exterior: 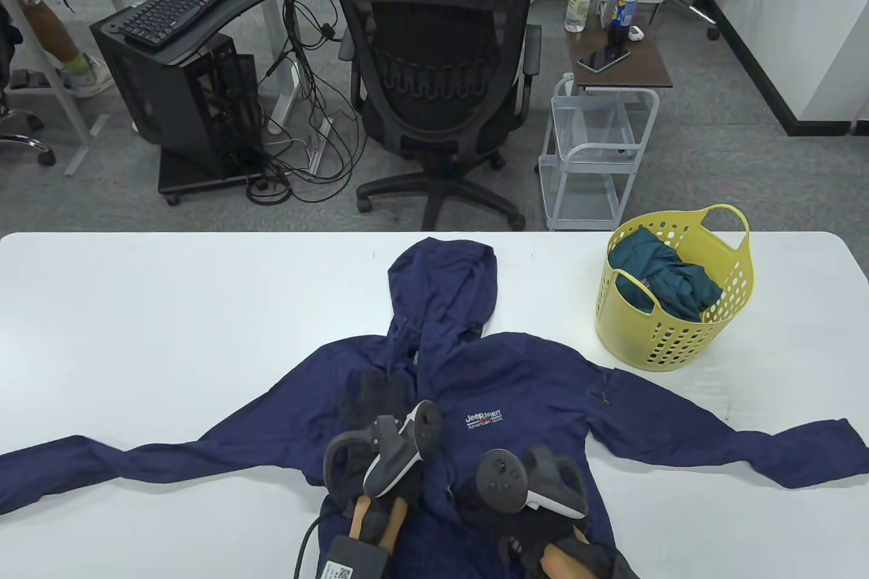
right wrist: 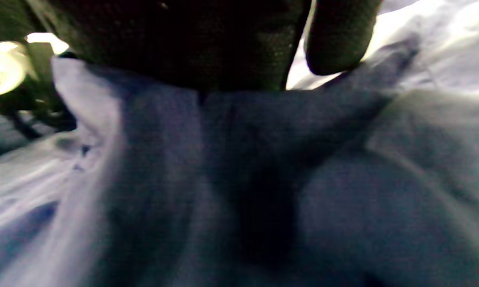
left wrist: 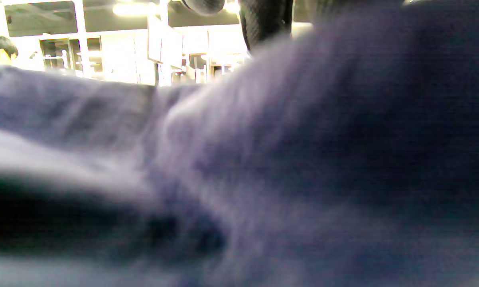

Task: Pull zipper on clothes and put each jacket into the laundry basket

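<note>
A navy hooded jacket [exterior: 523,389] lies flat on the white table [exterior: 170,334], hood toward the far edge and sleeves spread to both sides. My left hand [exterior: 372,399] rests on its chest just left of the zipper line; the tracker hides how its fingers lie. In the left wrist view only a dark finger [left wrist: 265,20] shows above blurred navy cloth [left wrist: 303,159]. My right hand [exterior: 470,503] is lower on the jacket front. In the right wrist view its fingers [right wrist: 191,44] and thumb [right wrist: 337,40] grip a raised fold of the navy cloth [right wrist: 243,139].
A yellow laundry basket [exterior: 672,341] stands on the table's right side, with a teal garment [exterior: 669,277] inside. Beyond the far edge are a black office chair [exterior: 441,77] and a small wire cart [exterior: 597,151].
</note>
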The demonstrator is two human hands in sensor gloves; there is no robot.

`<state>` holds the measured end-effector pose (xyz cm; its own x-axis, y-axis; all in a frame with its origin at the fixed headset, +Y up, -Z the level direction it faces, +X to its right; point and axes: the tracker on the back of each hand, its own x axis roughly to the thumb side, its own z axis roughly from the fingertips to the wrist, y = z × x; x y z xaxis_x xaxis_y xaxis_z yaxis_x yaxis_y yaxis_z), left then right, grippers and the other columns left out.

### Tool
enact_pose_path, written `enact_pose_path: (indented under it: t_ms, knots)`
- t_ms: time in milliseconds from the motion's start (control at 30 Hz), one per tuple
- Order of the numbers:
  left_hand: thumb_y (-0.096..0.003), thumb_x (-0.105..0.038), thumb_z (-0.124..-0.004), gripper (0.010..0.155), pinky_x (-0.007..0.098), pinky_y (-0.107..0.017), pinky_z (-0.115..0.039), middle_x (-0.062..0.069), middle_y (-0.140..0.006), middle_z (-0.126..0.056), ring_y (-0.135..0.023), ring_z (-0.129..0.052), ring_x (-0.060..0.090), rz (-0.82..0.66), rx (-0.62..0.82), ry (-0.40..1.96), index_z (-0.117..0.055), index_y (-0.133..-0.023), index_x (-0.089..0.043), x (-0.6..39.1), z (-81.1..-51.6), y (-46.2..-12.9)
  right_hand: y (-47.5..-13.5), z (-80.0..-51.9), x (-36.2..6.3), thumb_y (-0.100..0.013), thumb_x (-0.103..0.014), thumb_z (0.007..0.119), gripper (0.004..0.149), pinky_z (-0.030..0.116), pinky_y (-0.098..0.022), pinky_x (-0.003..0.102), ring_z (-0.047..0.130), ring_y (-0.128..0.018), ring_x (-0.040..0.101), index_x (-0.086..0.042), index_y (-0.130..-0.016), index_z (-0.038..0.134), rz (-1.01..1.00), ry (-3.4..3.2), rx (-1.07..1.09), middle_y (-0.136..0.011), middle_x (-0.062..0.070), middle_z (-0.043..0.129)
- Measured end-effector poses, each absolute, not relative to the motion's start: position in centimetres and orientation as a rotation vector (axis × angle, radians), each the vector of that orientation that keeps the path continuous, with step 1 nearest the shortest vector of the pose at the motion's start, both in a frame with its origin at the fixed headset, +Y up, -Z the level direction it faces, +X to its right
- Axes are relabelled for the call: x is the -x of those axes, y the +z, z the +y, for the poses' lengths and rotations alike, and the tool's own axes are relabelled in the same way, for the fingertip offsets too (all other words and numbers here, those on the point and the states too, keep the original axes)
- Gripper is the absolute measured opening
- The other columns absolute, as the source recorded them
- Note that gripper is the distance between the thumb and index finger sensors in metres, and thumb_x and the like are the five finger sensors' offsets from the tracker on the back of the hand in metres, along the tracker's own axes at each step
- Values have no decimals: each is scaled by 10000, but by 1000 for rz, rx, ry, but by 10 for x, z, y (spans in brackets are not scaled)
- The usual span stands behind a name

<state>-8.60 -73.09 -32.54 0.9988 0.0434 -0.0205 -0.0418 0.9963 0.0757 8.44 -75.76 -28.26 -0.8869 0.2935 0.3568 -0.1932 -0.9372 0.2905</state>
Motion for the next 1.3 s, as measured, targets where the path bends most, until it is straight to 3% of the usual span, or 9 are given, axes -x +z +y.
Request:
enact_pose_path:
  t_ms: [167,233,367,500,733,900,1133,1300]
  knots:
    - [-422,-412,-709,465,660,-724,-423,-113,-1131,-659,-1091,-457,299,-43,-78,146,-769,-858,-563,73,-716,-308,-291,-761,-94,-471,-458,794,411,703,-661,528,912,-874,234,-334,-854,874,267,2866,-433,-973,-42,921]
    - [-424,-405,-711,466,653,-718,-466,-104,-1104,-713,-1068,-557,296,-84,-36,196,-773,-863,-549,64,-717,-303,-295,-763,-99,-472,-456,794,410,704,-662,524,904,-881,228,-335,-855,874,245,2867,-380,-978,-48,915]
    - [-428,-394,-708,479,615,-697,-571,-99,-1030,-832,-965,-795,266,-183,236,199,-760,-885,-528,41,-737,-302,-303,-765,-111,-471,-453,791,408,696,-669,522,892,-893,214,-348,-859,866,213,2897,-271,-985,-66,905]
    - [-437,-387,-675,554,600,-708,-560,-129,-1076,-773,-1016,-725,246,-169,376,141,-598,-963,-540,34,-756,-307,-304,-767,-117,-466,-445,801,407,688,-673,524,872,-908,202,-347,-852,882,197,2908,-257,-996,-81,888]
    - [-438,-368,-677,535,593,-737,-490,-204,-1153,-527,-1085,-534,200,-142,468,52,-636,-932,-570,42,-771,-317,-297,-766,-102,-462,-414,822,418,668,-676,560,850,-922,300,-286,-855,886,201,2973,-371,-1035,13,842]
    - [-439,-373,-675,545,586,-753,-450,-240,-1154,-436,-1098,-430,159,-110,502,110,-585,-907,-637,52,-778,-327,-287,-762,-89,-463,-396,833,438,665,-678,567,877,-904,334,-290,-887,864,188,3042,-445,-1041,27,842]
    - [-441,-390,-658,547,577,-764,-418,-246,-1157,-397,-1095,-399,142,-57,473,110,-550,-890,-682,65,-783,-335,-277,-749,-81,-455,-404,844,426,656,-678,575,889,-897,326,-315,-869,894,86,3055,-523,-982,-11,930]
    - [-440,-399,-656,542,577,-761,-425,-240,-1159,-409,-1094,-409,149,-9,437,108,-551,-887,-688,75,-785,-339,-267,-744,-71,-460,-414,836,426,646,-684,578,872,-913,308,-316,-871,892,119,3064,-611,-984,-17,928]
